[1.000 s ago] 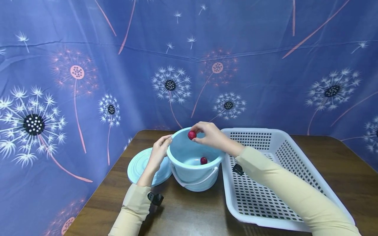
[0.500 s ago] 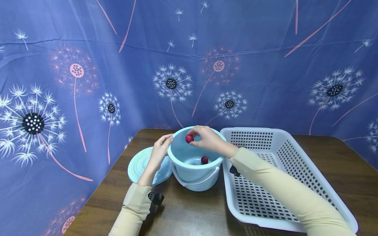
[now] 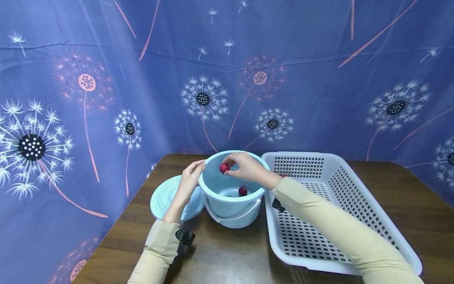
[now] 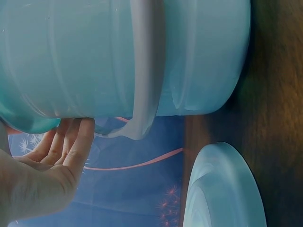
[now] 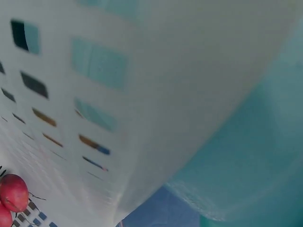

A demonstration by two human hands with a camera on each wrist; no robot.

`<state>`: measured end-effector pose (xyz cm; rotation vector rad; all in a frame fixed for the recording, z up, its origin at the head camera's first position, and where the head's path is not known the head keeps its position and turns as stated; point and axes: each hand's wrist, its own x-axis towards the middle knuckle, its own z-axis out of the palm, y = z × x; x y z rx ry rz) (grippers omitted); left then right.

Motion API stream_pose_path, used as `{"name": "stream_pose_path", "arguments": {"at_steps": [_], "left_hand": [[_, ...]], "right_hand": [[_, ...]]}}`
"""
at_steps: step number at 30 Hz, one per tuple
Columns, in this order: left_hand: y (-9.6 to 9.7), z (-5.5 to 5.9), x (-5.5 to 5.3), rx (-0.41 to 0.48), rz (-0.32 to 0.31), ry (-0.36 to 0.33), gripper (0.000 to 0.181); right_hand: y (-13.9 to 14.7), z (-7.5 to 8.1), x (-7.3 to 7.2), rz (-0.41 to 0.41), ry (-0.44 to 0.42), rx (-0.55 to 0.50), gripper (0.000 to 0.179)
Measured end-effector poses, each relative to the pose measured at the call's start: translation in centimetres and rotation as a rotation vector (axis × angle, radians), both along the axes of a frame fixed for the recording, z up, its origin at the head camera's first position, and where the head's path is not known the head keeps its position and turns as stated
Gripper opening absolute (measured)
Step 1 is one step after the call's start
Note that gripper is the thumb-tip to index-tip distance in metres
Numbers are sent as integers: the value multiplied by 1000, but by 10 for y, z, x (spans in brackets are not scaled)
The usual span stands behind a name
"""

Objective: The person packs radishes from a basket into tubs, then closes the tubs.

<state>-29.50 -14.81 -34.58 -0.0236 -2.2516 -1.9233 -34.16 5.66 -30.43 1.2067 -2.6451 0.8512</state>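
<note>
In the head view a light-blue bucket (image 3: 216, 203) stands upright with a white handle (image 3: 244, 216) hanging down its front. My right hand (image 3: 246, 167) pinches a red radish (image 3: 224, 168) inside the bucket's mouth. A second radish (image 3: 242, 191) lies at the bottom. My left hand (image 3: 187, 183) holds the bucket's left rim; the left wrist view has its fingers (image 4: 75, 142) against the outer wall, the thumb mostly hidden. The right wrist view looks along the basket and bucket walls, without the right hand.
A light-blue lid (image 3: 159, 201) lies on the wooden table (image 3: 216, 256), left of the bucket. Against its right side stands a white slotted basket (image 3: 274, 240). Radishes (image 5: 14, 193) lie inside the basket, largely hidden by the right arm in the head view. A patterned blue cloth (image 3: 227, 98) hangs behind.
My right hand has moved lower and slightly left into the bucket, still pinching the radish. A radish in the basket shows beside the sleeve now. My left hand stays on the rim.
</note>
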Motion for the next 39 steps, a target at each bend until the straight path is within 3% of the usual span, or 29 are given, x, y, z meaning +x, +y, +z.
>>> {"name": "stream_pose_path", "arguments": {"at_steps": [15, 30, 39], "left_hand": [[-2, 2, 1, -29, 5, -25, 38], [1, -2, 0, -19, 6, -22, 38], [0, -1, -1, 0, 16, -11, 37]], "right_hand": [[-1, -1, 1, 21, -14, -53, 26], [6, 0, 3, 2, 47, -136, 28], [23, 6, -6, -18, 73, -152, 29]]}}
